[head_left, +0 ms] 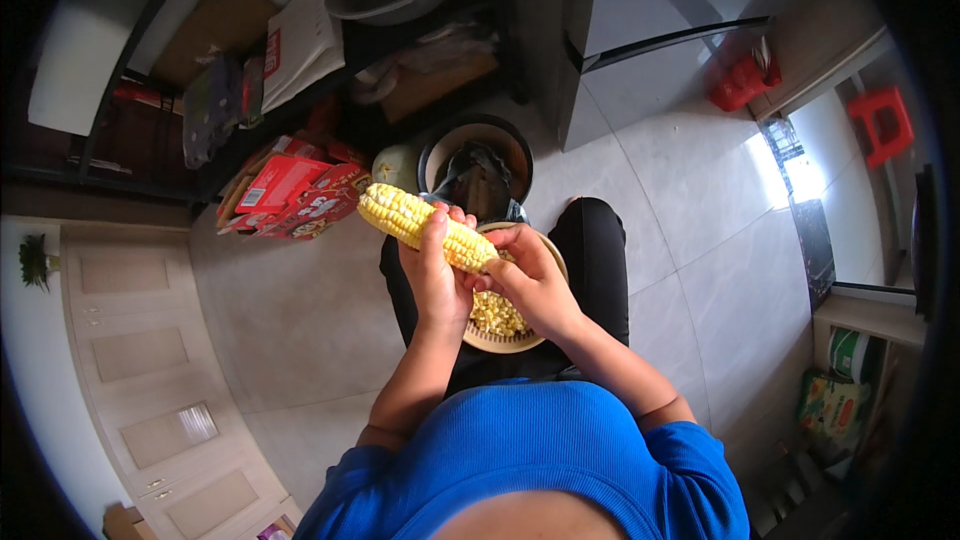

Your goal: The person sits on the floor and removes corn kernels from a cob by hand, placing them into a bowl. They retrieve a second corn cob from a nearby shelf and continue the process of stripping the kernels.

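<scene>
A yellow ear of corn (405, 217) is held tilted in front of me, its far end pointing up and to the left. My left hand (437, 275) wraps round its middle, thumb laid along the upper side. At the near right end, my right hand (530, 280) grips the cob, with the thumb pressed against the kernels. Below both hands a round tan bowl (490, 342) rests on my lap between my knees. Loose corn kernels (495, 314) lie in it, partly hidden by my hands and wrists.
Beyond my knees stands a round bin (524, 158) with a dark liner, beside a pale green melon-like object (396, 166). Red cartons (300, 195) sit on the floor at left, under a dark shelf. A grey fridge (650, 90) is at the far right, near a red stool (882, 126).
</scene>
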`<state>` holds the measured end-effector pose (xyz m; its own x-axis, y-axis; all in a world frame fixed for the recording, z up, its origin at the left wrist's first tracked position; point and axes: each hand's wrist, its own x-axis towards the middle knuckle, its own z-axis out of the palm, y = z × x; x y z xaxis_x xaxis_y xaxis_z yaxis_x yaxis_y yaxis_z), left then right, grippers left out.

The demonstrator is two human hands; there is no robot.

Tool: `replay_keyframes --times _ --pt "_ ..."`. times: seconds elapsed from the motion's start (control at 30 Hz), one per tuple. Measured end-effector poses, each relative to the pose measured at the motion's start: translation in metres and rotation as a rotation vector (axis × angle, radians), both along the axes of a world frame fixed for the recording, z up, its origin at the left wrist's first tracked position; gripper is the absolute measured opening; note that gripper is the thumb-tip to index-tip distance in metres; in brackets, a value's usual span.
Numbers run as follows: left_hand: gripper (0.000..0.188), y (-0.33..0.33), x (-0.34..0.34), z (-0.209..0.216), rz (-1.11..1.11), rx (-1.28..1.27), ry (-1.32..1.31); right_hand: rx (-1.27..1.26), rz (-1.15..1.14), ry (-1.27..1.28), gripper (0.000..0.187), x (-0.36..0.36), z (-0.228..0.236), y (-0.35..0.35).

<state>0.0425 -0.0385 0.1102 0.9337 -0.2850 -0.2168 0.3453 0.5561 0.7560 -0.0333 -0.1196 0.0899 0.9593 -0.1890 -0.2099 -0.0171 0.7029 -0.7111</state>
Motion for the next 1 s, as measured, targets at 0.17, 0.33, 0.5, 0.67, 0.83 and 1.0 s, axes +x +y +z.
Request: replay_keyframes --times 0.17,0.33,0.5,0.67,0.83,1.0 --pt "0.026 -0.004 -0.001 0.000 -0.003 -0.023 -0.037 0.235 0.018 0.050 0.021 -0.002 0.007 -0.004" --pt "0.020 -0.008 -0.005 0.003 0.072 -0.012 -0.096 0.272 0.040 0.048 0.019 -0.001 0.010 -0.008" --pt "0.027 -0.005 -0.007 0.005 0.016 0.046 -0.116 0.181 0.079 0.055 0.021 0.001 0.009 -0.012" --pt "0.023 -0.003 0.002 -0.004 0.052 0.065 0.030 0.093 -0.006 -0.005 0.026 0.002 -0.003 0.002" --pt "0.022 0.000 0.003 -0.003 0.046 -0.057 -0.025 0.015 0.058 -0.013 0.035 0.000 0.009 -0.007" --pt "0.030 0.006 0.011 -0.006 0.073 -0.185 -0.065 0.219 0.117 0.052 0.031 -0.003 0.004 -0.013"
